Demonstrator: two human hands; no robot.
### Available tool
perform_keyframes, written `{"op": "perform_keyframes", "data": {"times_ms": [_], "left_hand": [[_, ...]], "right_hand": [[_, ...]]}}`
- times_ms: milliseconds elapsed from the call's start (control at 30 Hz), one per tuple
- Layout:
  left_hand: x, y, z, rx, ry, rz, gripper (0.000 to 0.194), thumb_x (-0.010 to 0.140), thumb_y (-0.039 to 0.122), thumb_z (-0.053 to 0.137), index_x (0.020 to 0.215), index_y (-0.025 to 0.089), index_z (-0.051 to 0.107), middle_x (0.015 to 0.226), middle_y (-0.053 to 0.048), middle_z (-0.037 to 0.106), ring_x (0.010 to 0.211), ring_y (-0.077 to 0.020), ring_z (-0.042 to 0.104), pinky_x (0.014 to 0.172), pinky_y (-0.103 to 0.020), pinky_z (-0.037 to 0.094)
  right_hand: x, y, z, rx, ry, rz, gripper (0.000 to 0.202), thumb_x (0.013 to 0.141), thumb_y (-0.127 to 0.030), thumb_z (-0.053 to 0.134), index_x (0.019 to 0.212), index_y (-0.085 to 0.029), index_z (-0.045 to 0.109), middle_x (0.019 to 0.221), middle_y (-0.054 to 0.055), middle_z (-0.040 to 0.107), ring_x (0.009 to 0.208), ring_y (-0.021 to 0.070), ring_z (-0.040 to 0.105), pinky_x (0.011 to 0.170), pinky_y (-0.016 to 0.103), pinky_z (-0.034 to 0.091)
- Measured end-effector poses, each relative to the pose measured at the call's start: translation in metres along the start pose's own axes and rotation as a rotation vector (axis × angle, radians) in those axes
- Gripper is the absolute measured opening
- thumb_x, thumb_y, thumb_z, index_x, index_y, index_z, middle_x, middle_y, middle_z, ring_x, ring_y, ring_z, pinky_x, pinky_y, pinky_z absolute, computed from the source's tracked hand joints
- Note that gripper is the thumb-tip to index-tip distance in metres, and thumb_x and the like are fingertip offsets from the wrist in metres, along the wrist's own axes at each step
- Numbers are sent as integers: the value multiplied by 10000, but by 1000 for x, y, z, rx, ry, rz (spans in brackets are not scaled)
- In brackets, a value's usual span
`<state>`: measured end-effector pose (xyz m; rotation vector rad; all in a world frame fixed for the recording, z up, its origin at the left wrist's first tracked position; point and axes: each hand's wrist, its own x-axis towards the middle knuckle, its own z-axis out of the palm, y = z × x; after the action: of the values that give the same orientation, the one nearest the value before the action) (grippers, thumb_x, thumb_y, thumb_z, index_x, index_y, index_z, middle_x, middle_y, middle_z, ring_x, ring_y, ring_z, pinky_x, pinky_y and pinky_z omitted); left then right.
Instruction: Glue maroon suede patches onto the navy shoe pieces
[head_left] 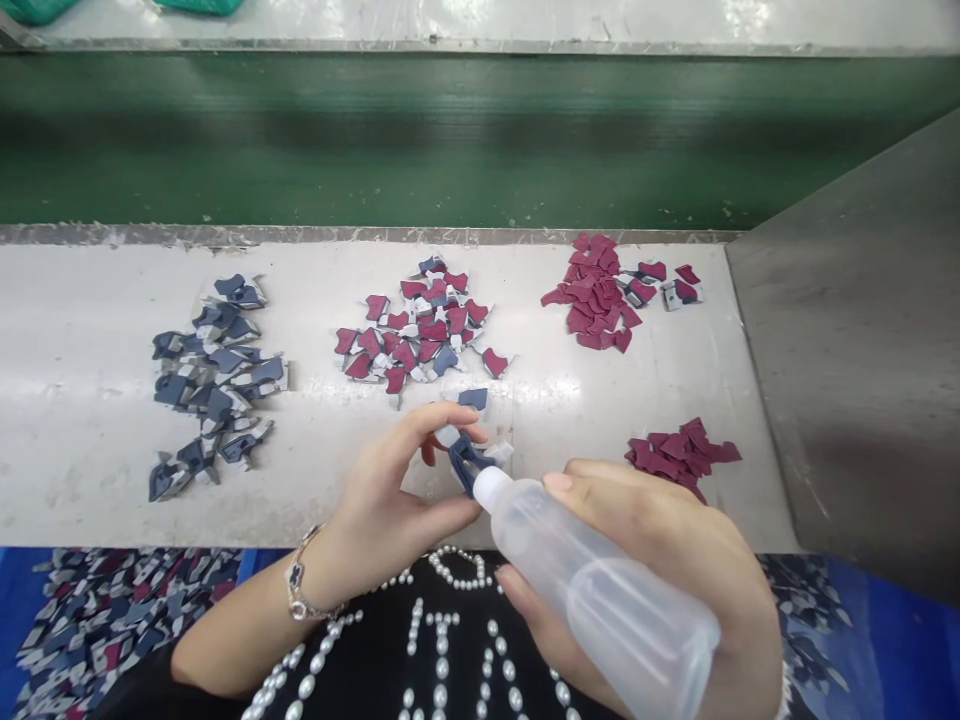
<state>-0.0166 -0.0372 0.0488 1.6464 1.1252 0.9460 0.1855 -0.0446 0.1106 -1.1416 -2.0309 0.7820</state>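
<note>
Between its thumb and fingers, my left hand (409, 490) holds a small dark blue and grey part (466, 458) above the work surface. My right hand (660, 560) is wrapped round a translucent squeeze bottle (592, 580), whose white tip meets the part. Just beyond my left fingers lies a blue piece (473, 399). Farther back is a pile of grey parts with maroon tops (431, 328). Dark blue and grey parts (217, 400) are heaped to the left. Loose maroon pieces form one pile at the back right (596, 290) and another near my right hand (679, 455).
A green belt (375, 140) runs behind the white work surface (67, 400). A metal panel (862, 340) rises on the right. Below the front edge, blue bins with many parts stand at the left (135, 620) and right (817, 610).
</note>
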Motion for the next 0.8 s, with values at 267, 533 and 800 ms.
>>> {"op": "perform_keyframes", "data": {"times_ms": [267,533,800], "left_hand": [[0,2,-1,83,14,21,616,762,70,796,1286,271,542,1088,-12,717,974,-168,660,782,-295,500],[2,2,-3,148,82,23,555,779,192,838,1250,269,554,1042,-21,724,950,-182,670,742,-311,488],[2,4,-2,286,134,98,493,809,194,809,1232,263,565,1036,-26,737,910,-181,700,728,-312,506]], "right_hand": [[2,-2,-5,-88,-99,-35,275,695,-148,770,735,-243,515,598,-86,492,427,73,436,475,232,444],[-4,1,-12,-87,-144,-59,293,704,-170,791,737,-248,511,592,-82,503,460,90,466,468,234,462],[-8,4,-12,-75,3,-54,264,784,-184,728,818,-263,479,640,-98,579,473,99,564,463,242,503]]}}
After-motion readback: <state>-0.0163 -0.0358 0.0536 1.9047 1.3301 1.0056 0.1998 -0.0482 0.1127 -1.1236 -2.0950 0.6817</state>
